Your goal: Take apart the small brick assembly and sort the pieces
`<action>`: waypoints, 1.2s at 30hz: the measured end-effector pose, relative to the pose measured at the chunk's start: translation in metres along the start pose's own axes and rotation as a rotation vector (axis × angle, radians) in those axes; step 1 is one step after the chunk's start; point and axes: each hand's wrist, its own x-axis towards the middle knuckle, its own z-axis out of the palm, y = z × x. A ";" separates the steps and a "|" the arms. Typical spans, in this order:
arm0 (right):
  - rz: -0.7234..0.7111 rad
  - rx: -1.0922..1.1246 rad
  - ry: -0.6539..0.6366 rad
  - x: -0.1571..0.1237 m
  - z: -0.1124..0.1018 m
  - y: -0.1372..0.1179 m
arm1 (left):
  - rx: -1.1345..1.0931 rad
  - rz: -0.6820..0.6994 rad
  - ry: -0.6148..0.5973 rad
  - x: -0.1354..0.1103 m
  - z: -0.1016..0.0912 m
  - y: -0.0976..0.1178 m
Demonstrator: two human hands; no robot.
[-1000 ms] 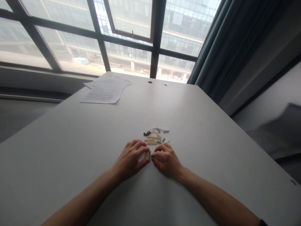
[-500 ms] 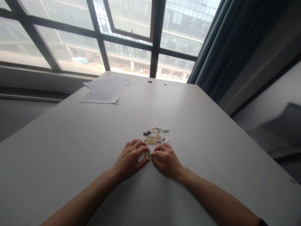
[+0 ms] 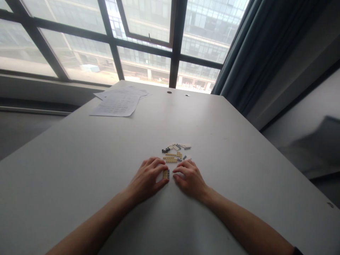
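Note:
Between the thumb and fingers of my left hand [image 3: 151, 173] is a small block of building bricks [image 3: 166, 174], tan on the left and grey along the right edge. My right hand [image 3: 188, 176] rests just to the right of it, thumb and index finger apart, with no piece visible in them. Right beyond the hands lie several long tan bricks [image 3: 171, 160]. A small grey brick [image 3: 179, 160] and a white piece [image 3: 188, 158] are close to my right fingertips, the white one partly hidden by them.
Farther out are black bricks [image 3: 165, 150], white bricks [image 3: 181, 145] and a grey brick [image 3: 187, 148]. Written paper sheets [image 3: 117, 105] lie at the far left of the white table [image 3: 225, 148]. Two round holes are near its back edge, below the window; a dark curtain [image 3: 241, 60] hangs at right.
My right hand has drawn back slightly to the right, and its thumb and index finger have parted from the block. My left hand keeps its hold in the same place.

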 end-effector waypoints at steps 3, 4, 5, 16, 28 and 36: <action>0.007 -0.009 0.012 0.000 0.000 0.001 | -0.005 0.006 0.014 0.000 0.000 0.000; 0.010 -0.011 0.016 0.001 -0.001 0.001 | -0.006 0.007 0.017 0.000 0.000 0.000; 0.012 -0.014 0.020 0.001 -0.001 0.001 | -0.006 0.006 0.019 0.000 0.000 0.000; 0.050 -0.094 0.049 0.006 -0.012 0.015 | -0.001 0.005 0.004 0.000 -0.001 0.000; 0.205 -0.201 0.040 0.014 -0.026 0.038 | -0.012 0.005 -0.008 0.001 -0.001 0.000; 0.226 -0.204 0.044 0.014 -0.026 0.038 | -0.008 0.005 -0.003 0.001 -0.001 0.000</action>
